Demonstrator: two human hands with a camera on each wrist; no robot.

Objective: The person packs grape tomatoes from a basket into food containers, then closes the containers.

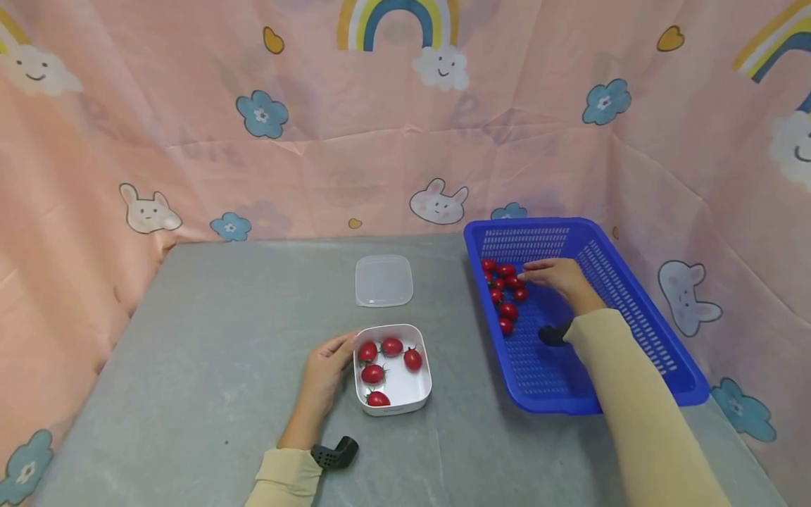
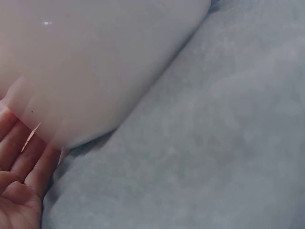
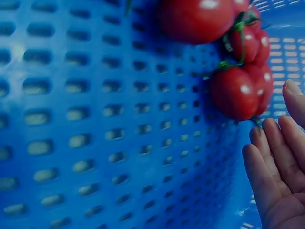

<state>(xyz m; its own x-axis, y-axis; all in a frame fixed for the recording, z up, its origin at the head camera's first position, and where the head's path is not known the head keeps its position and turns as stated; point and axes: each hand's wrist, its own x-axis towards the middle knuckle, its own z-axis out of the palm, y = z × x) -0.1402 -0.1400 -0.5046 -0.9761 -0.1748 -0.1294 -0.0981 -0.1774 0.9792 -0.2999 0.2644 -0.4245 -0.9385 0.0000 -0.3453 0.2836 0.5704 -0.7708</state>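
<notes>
A small white box [image 1: 418, 394] near the table's front holds several red cherry tomatoes [image 1: 391, 346]. My left hand [image 1: 324, 373] rests against the box's left side, fingers straight along its wall [image 2: 86, 71]. A blue perforated basket [image 1: 633, 310] at the right holds several more cherry tomatoes [image 1: 507, 310] along its left side. My right hand [image 1: 560, 278] reaches into the basket with fingers extended toward the tomato cluster [image 3: 236, 90], holding nothing that I can see. The right hand's fingertips [image 3: 274, 157] are just beside the tomatoes.
A clear square lid [image 1: 383, 280] lies flat behind the white box. The grey table [image 1: 222, 338] is walled by a pink patterned cloth [image 1: 317, 141] at the back and both sides.
</notes>
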